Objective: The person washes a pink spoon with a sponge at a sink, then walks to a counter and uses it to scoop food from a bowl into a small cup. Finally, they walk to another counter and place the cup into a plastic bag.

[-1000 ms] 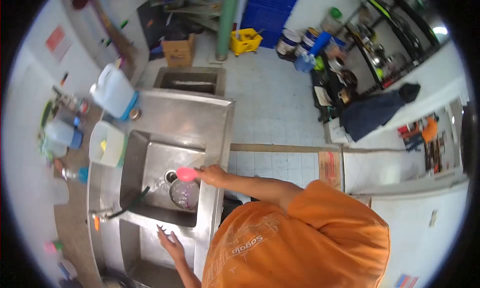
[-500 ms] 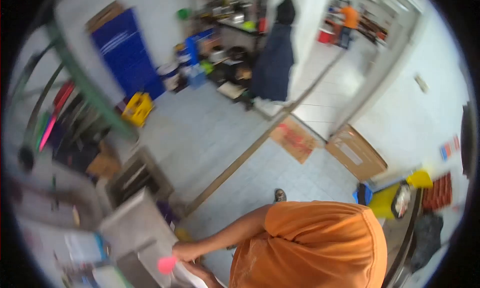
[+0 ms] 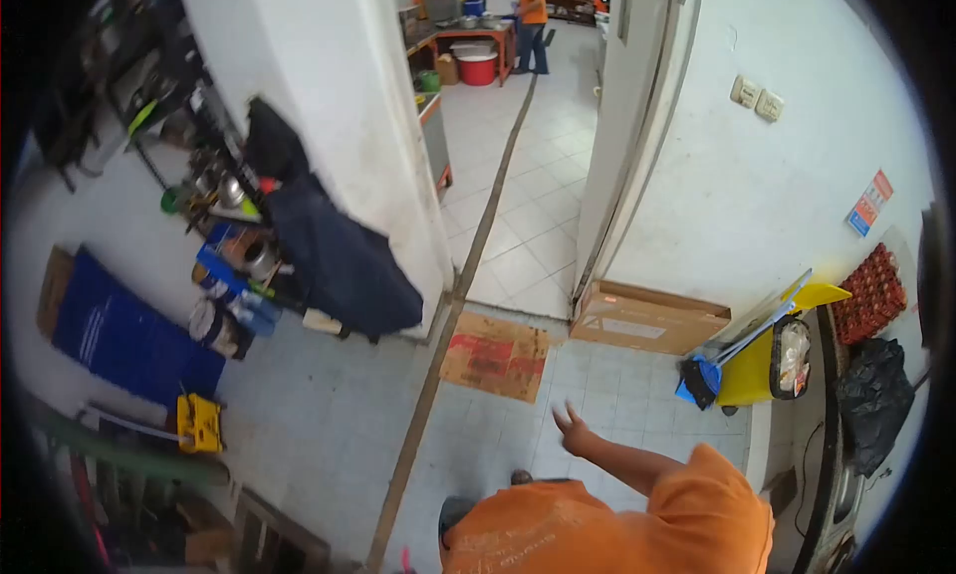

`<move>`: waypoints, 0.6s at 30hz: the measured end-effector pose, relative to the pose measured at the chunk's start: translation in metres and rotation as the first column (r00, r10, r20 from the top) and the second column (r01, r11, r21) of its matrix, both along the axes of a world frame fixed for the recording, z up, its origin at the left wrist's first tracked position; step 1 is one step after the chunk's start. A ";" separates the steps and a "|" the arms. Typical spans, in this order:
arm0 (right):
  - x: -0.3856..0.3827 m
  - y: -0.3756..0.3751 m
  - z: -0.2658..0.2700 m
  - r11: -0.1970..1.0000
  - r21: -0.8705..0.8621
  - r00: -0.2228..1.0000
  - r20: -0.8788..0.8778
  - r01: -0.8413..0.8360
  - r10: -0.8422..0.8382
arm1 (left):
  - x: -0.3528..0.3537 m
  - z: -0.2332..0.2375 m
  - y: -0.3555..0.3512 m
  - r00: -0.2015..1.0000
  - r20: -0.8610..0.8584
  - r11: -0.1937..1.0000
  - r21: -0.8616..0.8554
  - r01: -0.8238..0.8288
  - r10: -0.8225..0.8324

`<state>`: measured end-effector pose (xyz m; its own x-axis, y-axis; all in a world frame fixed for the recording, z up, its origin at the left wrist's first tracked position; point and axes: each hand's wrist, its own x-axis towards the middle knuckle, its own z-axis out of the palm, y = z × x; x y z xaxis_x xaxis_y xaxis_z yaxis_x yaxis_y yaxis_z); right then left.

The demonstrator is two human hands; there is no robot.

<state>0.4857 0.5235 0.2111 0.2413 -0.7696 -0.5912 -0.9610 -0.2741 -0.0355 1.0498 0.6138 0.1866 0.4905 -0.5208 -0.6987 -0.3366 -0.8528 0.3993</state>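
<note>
My right hand (image 3: pixel 573 432) reaches out from the orange sleeve on the right, over the pale tiled floor. Its fingers are spread and hold nothing. The flattened cardboard (image 3: pixel 493 357) on the floor is the nearest thing, just up and left of the fingertips, with a gap between. My left hand is out of view. At the bottom edge a small bright pink thing (image 3: pixel 405 556) shows, blurred; what bears it cannot be seen. The orange shirt (image 3: pixel 597 529) fills the bottom centre, with part of a shoe (image 3: pixel 521 477) above it.
Ahead is an open doorway with a raised strip (image 3: pixel 478 245) running through it. A person (image 3: pixel 533 21) stands beyond, near a red tub (image 3: pixel 477 70). Right: cardboard box (image 3: pixel 647 320), yellow bin (image 3: pixel 747 380), blue broom (image 3: pixel 699 380). Left: hanging dark apron (image 3: pixel 334 255), blue panel (image 3: pixel 129 335), yellow bucket (image 3: pixel 200 423).
The view has swung from the metal sink to the doorway. My right hand has left the pink thing and metal surface and is now spread. My left hand has gone out of view.
</note>
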 end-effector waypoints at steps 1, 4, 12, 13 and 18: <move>-0.056 0.019 -0.073 0.936 -0.079 0.931 -0.161 -0.342 0.326 | -0.025 -0.003 -0.025 0.995 -0.029 0.993 0.060 0.099 -0.097; -0.093 0.016 -0.041 0.754 0.453 0.788 0.161 0.475 -0.594 | -0.092 -0.016 -0.105 0.938 -0.091 0.924 0.162 0.345 -0.334; -0.111 -0.002 -0.087 0.137 0.531 0.135 0.044 0.836 -0.990 | -0.183 -0.068 -0.352 0.648 -0.168 0.627 0.166 0.761 -0.743; -0.117 -0.021 -0.078 0.083 0.518 0.080 0.030 0.851 -0.996 | -0.188 -0.081 -0.386 0.586 -0.176 0.570 0.137 0.810 -0.791; -0.177 -0.146 -0.046 -0.080 0.446 -0.108 0.037 0.891 -0.993 | -0.313 -0.091 -0.638 0.406 -0.236 0.417 0.005 0.909 -0.883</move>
<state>0.3088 0.3772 0.1655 -0.4521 -0.2261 -0.8628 -0.1245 0.9739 -0.1900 0.7365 -0.0241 0.0960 -0.3394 -0.4989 -0.7974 -0.8744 -0.1451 0.4630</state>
